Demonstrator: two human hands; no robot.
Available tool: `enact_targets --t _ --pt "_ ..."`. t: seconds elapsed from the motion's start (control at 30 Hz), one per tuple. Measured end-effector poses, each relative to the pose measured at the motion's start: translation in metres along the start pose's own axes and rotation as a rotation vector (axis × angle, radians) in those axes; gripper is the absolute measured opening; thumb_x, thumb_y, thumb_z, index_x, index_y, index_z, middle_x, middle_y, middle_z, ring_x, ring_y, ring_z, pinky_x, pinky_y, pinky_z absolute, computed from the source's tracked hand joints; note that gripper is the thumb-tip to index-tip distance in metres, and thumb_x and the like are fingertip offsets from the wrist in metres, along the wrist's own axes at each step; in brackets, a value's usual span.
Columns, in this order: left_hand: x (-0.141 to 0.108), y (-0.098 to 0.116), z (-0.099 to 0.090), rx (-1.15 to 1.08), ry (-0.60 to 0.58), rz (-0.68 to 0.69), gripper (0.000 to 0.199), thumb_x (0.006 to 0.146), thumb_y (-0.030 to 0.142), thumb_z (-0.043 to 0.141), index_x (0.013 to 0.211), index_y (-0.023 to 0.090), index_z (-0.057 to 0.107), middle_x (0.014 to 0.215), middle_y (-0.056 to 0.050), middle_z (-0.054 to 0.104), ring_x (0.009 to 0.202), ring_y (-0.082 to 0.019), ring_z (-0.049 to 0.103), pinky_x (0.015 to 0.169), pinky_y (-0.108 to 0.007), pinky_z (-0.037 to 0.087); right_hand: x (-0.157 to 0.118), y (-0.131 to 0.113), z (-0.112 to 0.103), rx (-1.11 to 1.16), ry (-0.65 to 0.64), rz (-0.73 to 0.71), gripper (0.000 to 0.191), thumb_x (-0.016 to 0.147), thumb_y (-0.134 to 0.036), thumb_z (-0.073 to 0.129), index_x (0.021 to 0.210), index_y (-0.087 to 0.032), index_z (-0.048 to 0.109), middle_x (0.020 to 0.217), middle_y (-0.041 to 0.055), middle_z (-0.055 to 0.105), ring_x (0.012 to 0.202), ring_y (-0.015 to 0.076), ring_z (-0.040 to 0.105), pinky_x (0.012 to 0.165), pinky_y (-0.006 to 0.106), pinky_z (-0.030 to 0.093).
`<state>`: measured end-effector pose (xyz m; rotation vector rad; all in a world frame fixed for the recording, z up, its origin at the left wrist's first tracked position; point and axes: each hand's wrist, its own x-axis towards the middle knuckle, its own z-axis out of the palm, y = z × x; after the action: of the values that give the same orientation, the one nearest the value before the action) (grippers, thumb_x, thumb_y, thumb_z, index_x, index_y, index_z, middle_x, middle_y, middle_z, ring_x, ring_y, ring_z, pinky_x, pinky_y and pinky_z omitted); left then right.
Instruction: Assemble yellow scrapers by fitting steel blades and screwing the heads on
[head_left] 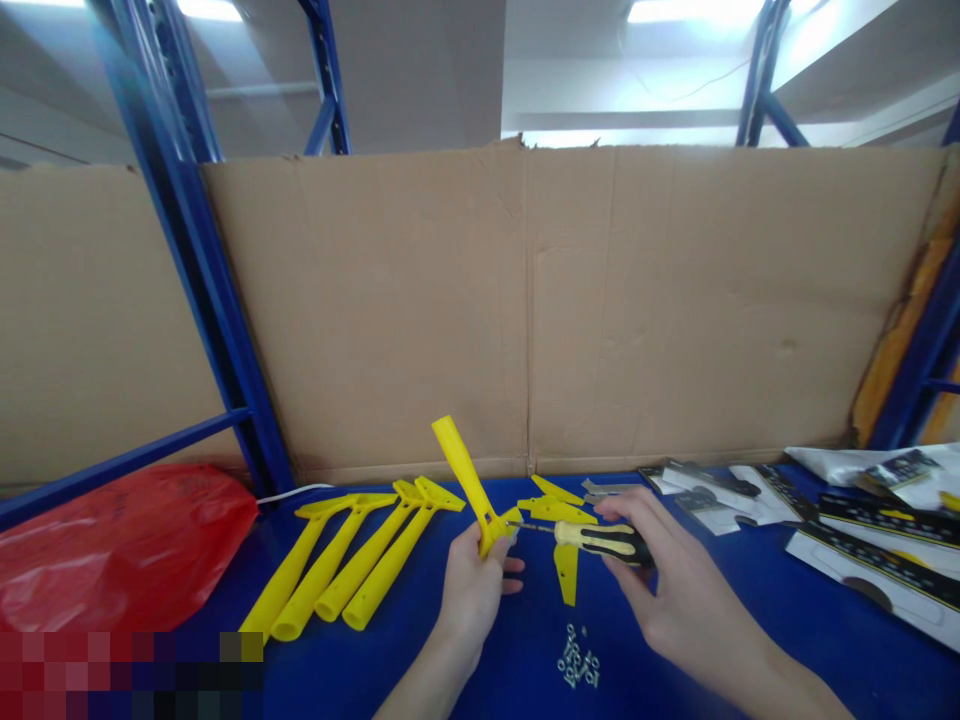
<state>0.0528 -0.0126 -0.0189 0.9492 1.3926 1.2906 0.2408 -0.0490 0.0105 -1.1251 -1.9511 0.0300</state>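
Observation:
My left hand (474, 585) is closed around the head end of a yellow plastic scraper handle (466, 470), whose tube points up and to the left. In my right hand (671, 570) is a screwdriver (600, 540) with a cream and black grip. Its shaft runs left, and the tip meets the handle's head; the exact contact point is too small to make out. Just behind and below the screwdriver lie loose flat yellow plates (566, 575). A small pile of screws and nuts (577, 660) rests on the blue table between my forearms.
Several yellow handles (397, 560) lie in a row on the left, beside a red plastic bag (127, 540). Printed cards and packages (885, 580) are spread at the right. A cardboard wall (375, 310) and blue rack posts (202, 270) bound the table (525, 690) at the back.

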Motion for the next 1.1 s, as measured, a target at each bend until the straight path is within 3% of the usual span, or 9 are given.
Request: enact_targets --t 0.13,0.23,0.37,0.53,0.77,0.87,1.0,1.1 --pt "0.0003 -0.002 0.0025 0.031 -0.005 0.022 0.015 0.084 0.004 0.049 0.092 0.008 0.06 0.086 -0.009 0.063 0.053 -0.009 0.06 0.041 -0.019 0.05 0.0018 0.003 0.002 0.007 0.101 -0.01 0.019 0.085 -0.026 0.051 0.103 -0.024 0.055 0.098 0.0064 0.068 0.079 0.0181 0.067 0.055 0.025 0.056" --pt "0.0 -0.0039 0.0034 0.069 -0.027 0.073 0.016 0.083 0.003 0.048 0.093 0.008 0.06 0.087 -0.009 0.064 0.052 -0.009 0.059 0.039 -0.018 0.049 0.0031 0.0034 0.0016 -0.087 0.189 -0.036 0.019 0.087 -0.034 0.05 0.097 -0.021 0.06 0.091 0.007 0.071 0.08 0.0207 0.069 0.062 0.029 0.057" --pt "-0.0004 -0.0061 0.0027 0.111 -0.038 0.11 0.018 0.083 0.004 0.048 0.094 0.008 0.06 0.088 -0.009 0.064 0.053 -0.009 0.059 0.038 -0.017 0.048 0.0028 0.0029 -0.0012 -0.162 0.129 0.067 0.026 0.089 -0.039 0.043 0.093 -0.021 0.061 0.08 0.0063 0.073 0.07 0.0224 0.07 0.061 0.034 0.057" --pt "0.0007 -0.0072 0.0018 0.102 -0.03 0.101 0.019 0.083 0.004 0.047 0.097 0.008 0.059 0.091 -0.009 0.064 0.052 -0.009 0.059 0.038 -0.018 0.048 0.0013 -0.0003 -0.0029 -0.116 0.064 0.071 0.026 0.087 -0.03 0.045 0.111 -0.021 0.05 0.102 0.0104 0.065 0.078 0.0217 0.069 0.063 0.034 0.057" --pt "0.0007 -0.0051 0.0006 0.05 -0.006 0.081 0.013 0.079 0.006 0.054 0.089 0.009 0.061 0.082 -0.007 0.064 0.052 -0.01 0.06 0.039 -0.019 0.048 0.0 -0.0026 -0.0028 0.045 0.034 -0.124 0.021 0.086 -0.015 0.046 0.101 -0.026 0.056 0.102 0.0055 0.065 0.098 0.0192 0.063 0.082 0.032 0.054" --pt "0.0001 -0.0056 0.0001 0.037 0.002 0.084 0.012 0.078 0.006 0.057 0.088 0.009 0.062 0.08 -0.006 0.063 0.052 -0.011 0.06 0.039 -0.019 0.049 0.0019 -0.0003 -0.002 -0.001 0.074 -0.019 0.016 0.087 -0.028 0.049 0.1 -0.024 0.059 0.102 0.0068 0.068 0.091 0.0211 0.067 0.071 0.03 0.056" --pt "0.0007 -0.0088 0.0 0.049 -0.023 0.12 0.013 0.076 0.006 0.059 0.088 0.01 0.062 0.081 -0.006 0.064 0.051 -0.01 0.06 0.038 -0.019 0.048 0.005 0.0017 -0.0024 -0.126 0.021 0.227 0.031 0.09 -0.044 0.039 0.096 -0.022 0.06 0.083 0.0078 0.072 0.076 0.0255 0.069 0.061 0.037 0.055" --pt "0.0016 -0.0096 0.0002 0.069 -0.01 0.121 0.013 0.078 0.006 0.056 0.089 0.009 0.061 0.084 -0.007 0.065 0.052 -0.01 0.06 0.038 -0.019 0.048 0.0039 0.0014 -0.003 -0.116 -0.011 0.246 0.031 0.089 -0.042 0.04 0.109 -0.022 0.052 0.09 0.0083 0.067 0.075 0.0239 0.068 0.06 0.036 0.054"
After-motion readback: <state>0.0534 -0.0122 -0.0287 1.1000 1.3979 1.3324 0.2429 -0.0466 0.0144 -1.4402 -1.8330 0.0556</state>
